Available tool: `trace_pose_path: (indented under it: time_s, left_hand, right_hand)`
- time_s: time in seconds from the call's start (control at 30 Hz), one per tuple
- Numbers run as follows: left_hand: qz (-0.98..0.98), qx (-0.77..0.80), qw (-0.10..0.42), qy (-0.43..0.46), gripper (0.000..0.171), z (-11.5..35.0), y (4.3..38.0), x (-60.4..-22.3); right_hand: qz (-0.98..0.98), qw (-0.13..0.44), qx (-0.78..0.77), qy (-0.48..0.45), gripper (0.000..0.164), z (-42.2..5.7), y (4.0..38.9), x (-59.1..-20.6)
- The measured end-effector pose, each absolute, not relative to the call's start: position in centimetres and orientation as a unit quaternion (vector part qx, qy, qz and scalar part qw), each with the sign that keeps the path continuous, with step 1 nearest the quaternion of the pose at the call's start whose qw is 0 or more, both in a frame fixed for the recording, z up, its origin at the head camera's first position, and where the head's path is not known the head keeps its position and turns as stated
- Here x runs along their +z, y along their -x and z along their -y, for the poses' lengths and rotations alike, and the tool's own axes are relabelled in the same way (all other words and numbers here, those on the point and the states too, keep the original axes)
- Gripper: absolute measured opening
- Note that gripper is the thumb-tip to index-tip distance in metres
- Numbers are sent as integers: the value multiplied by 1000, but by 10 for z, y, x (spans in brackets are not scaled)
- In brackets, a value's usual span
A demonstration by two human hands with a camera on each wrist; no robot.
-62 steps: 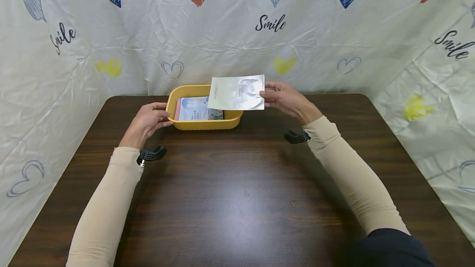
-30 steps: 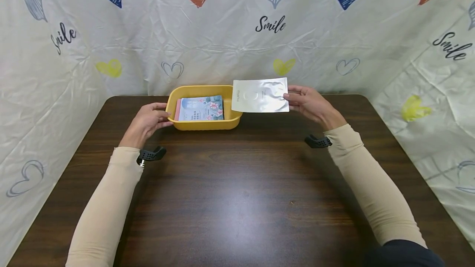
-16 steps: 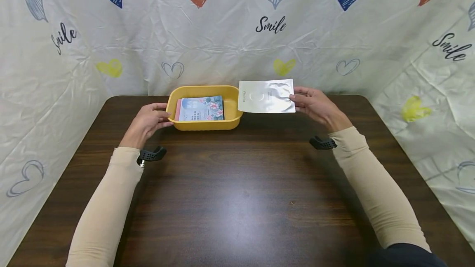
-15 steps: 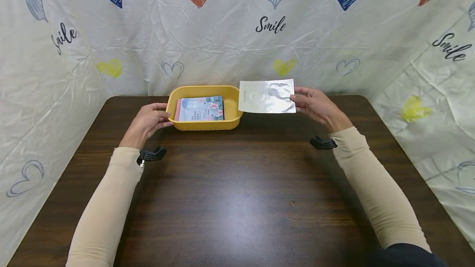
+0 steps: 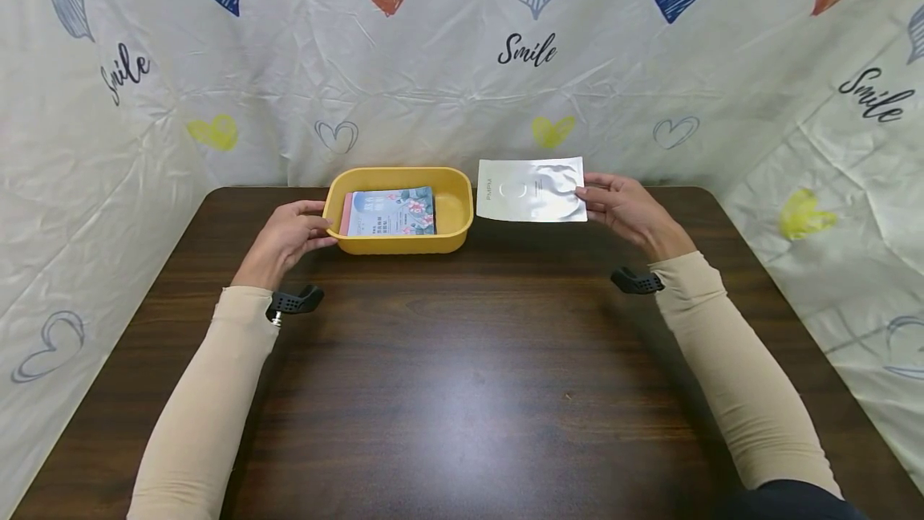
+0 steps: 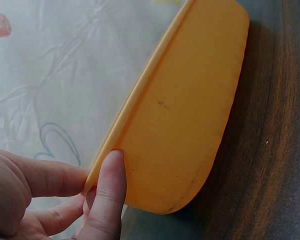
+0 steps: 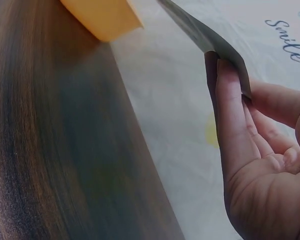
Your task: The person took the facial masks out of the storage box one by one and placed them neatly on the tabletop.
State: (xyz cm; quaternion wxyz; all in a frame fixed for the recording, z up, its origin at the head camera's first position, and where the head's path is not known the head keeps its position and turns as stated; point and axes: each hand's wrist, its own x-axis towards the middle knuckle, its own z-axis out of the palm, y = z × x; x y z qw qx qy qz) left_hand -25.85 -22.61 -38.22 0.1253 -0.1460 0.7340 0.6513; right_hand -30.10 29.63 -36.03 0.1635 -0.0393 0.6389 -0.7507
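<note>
My left hand [image 5: 287,237] pinches the left rim of a yellow plastic basket [image 5: 453,243] at the back of the table; the left wrist view shows thumb and fingers [image 6: 106,192] on that rim. Inside the basket lie a light blue flowered sachet [image 5: 390,213] and, partly under it, a pink one [image 5: 346,215]. To the right, my right hand [image 5: 626,209] grips the right edge of a silvery-white sheet mask sachet [image 5: 530,191], raised above the table and just right of the basket. In the right wrist view the sachet [image 7: 210,37] is seen nearly edge-on between thumb and fingers.
The dark wooden table [image 5: 447,359] has rounded back corners. A white cloth [image 5: 433,62] with printed hearts hangs close behind the basket and along both sides. Each wrist carries a black strap mount, such as the one on the right [image 5: 635,281].
My right hand has carried the silvery-white sheet mask sachet rightward, from over the basket to beside it, uncovering the blue sachet. The left hand and basket stay put.
</note>
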Motion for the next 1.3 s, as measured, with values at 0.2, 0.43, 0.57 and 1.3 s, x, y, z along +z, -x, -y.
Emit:
trace_pose_path:
  time_s: [0.2, 0.43, 0.57, 1.3]
  left_hand:
    - [-736, 650, 124, 147, 58, 225, 259, -383]
    - [-739, 646, 122, 147, 57, 227, 258, -382]
    - [-739, 646, 122, 148, 57, 227, 258, -382]
    - [-736, 650, 122, 148, 58, 226, 258, -383]
  right_hand:
    - [-638, 168, -751, 33, 21, -299, 302, -367]
    - [-658, 171, -733, 14, 22, -299, 304, -374]
    - [-670, 176, -721, 11, 30, -297, 304, -377]
    - [-815, 204, -540, 49, 54, -291, 308, -378]
